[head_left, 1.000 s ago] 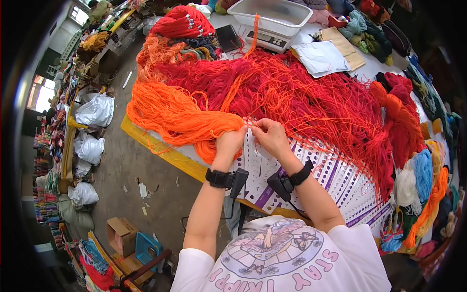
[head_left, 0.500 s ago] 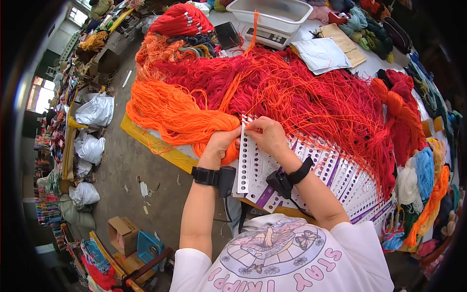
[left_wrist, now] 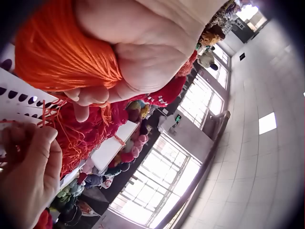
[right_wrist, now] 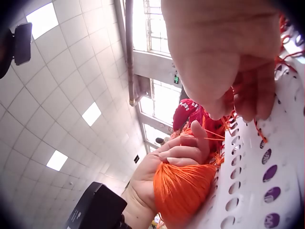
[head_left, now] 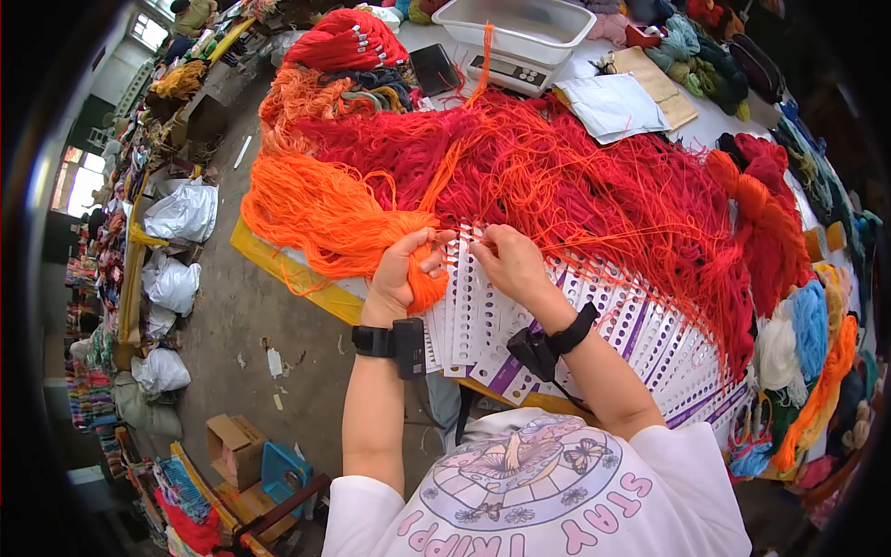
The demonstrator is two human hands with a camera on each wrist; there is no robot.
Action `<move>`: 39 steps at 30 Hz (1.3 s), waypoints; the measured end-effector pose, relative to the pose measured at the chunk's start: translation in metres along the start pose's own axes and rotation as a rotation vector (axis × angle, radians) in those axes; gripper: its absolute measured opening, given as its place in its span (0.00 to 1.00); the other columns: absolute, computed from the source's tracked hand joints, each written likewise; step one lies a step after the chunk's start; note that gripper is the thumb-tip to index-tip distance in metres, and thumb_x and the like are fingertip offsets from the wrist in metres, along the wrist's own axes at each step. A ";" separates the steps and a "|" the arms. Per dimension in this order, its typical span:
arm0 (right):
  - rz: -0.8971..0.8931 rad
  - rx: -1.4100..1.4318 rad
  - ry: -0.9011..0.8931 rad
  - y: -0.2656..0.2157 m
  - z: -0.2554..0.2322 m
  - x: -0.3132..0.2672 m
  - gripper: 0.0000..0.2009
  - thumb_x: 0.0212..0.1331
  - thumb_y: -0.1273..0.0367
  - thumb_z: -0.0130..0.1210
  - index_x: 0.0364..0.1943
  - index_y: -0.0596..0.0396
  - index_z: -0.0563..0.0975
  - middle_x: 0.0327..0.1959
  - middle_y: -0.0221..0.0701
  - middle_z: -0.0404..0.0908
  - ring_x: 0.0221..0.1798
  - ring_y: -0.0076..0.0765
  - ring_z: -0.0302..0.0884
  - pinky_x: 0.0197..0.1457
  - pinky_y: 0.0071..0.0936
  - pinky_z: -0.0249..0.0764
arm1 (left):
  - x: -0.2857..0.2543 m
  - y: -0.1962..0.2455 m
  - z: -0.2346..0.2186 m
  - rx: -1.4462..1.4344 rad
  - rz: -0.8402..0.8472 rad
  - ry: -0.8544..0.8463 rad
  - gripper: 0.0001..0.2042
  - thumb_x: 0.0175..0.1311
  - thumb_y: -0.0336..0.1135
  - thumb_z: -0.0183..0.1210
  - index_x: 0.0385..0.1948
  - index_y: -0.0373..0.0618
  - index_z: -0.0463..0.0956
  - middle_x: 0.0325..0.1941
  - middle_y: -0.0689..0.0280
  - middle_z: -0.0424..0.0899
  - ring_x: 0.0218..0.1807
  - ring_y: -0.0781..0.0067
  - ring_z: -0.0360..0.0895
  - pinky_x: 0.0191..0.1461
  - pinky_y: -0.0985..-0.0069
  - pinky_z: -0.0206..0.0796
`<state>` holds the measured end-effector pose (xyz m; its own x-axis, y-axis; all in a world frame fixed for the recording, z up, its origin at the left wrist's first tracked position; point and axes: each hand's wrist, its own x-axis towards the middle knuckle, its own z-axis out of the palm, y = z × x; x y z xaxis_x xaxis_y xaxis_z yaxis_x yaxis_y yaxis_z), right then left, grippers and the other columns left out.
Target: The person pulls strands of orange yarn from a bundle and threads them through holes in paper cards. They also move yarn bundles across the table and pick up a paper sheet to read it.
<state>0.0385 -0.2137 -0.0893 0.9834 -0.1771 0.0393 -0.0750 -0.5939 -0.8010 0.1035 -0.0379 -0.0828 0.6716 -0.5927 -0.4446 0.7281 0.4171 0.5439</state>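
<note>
In the head view my left hand grips a thick bundle of bright orange yarn, its fingers curled round the gathered end. The right wrist view shows those fingers wrapped over the orange bundle. My right hand is just to the right, thumb and fingertips pinching orange strands at the top ends of white punched cards. In the left wrist view, an orange strand rises from the pinch of my right hand. Red and orange yarn lies tangled beyond both hands.
More punched cards fan out to the right. A scale with a white tray, a dark phone and white paper are at the back. Blue yarn hangs at the right; yellow tape edges the table's left.
My left hand has moved left with the orange bundle and turned so its curled fingers show. More of the white cards show between the hands. My right hand has shifted slightly.
</note>
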 end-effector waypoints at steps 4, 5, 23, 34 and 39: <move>-0.044 0.100 -0.002 0.005 -0.004 0.001 0.11 0.50 0.63 0.54 0.28 0.60 0.76 0.26 0.39 0.75 0.30 0.44 0.74 0.34 0.37 0.68 | -0.003 -0.003 0.003 0.047 0.012 0.136 0.07 0.61 0.32 0.46 0.32 0.39 0.70 0.36 0.59 0.77 0.16 0.84 0.62 0.24 0.83 0.61; -0.029 0.133 -0.013 0.006 -0.004 0.001 0.12 0.50 0.63 0.54 0.28 0.60 0.76 0.26 0.39 0.75 0.29 0.43 0.73 0.33 0.36 0.68 | -0.005 -0.003 0.004 0.054 0.015 0.144 0.08 0.61 0.33 0.46 0.32 0.39 0.71 0.34 0.60 0.77 0.16 0.84 0.62 0.24 0.83 0.61; 0.204 1.095 -0.387 -0.017 -0.046 0.001 0.10 0.58 0.63 0.52 0.33 0.56 0.75 0.22 0.20 0.70 0.19 0.11 0.64 0.28 0.18 0.74 | -0.021 -0.011 0.021 0.455 0.188 -0.008 0.15 0.56 0.32 0.56 0.45 0.39 0.73 0.35 0.70 0.76 0.23 0.87 0.65 0.26 0.89 0.60; 0.272 1.076 -0.414 -0.022 -0.043 0.002 0.11 0.55 0.63 0.54 0.34 0.57 0.76 0.23 0.22 0.73 0.17 0.11 0.62 0.22 0.16 0.71 | -0.015 -0.024 0.029 0.502 0.210 -0.077 0.07 0.57 0.32 0.56 0.34 0.42 0.74 0.23 0.75 0.70 0.23 0.88 0.63 0.26 0.86 0.56; 0.156 0.766 -0.282 -0.016 -0.045 0.002 0.09 0.53 0.66 0.57 0.32 0.57 0.78 0.23 0.22 0.73 0.21 0.14 0.67 0.24 0.15 0.68 | -0.017 -0.013 0.013 0.053 -0.074 -0.189 0.10 0.60 0.39 0.53 0.33 0.42 0.74 0.26 0.70 0.74 0.19 0.86 0.63 0.25 0.88 0.58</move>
<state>0.0342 -0.2400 -0.0491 0.9832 0.0506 -0.1754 -0.1809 0.1380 -0.9738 0.0813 -0.0426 -0.0727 0.5756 -0.7409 -0.3462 0.7627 0.3337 0.5541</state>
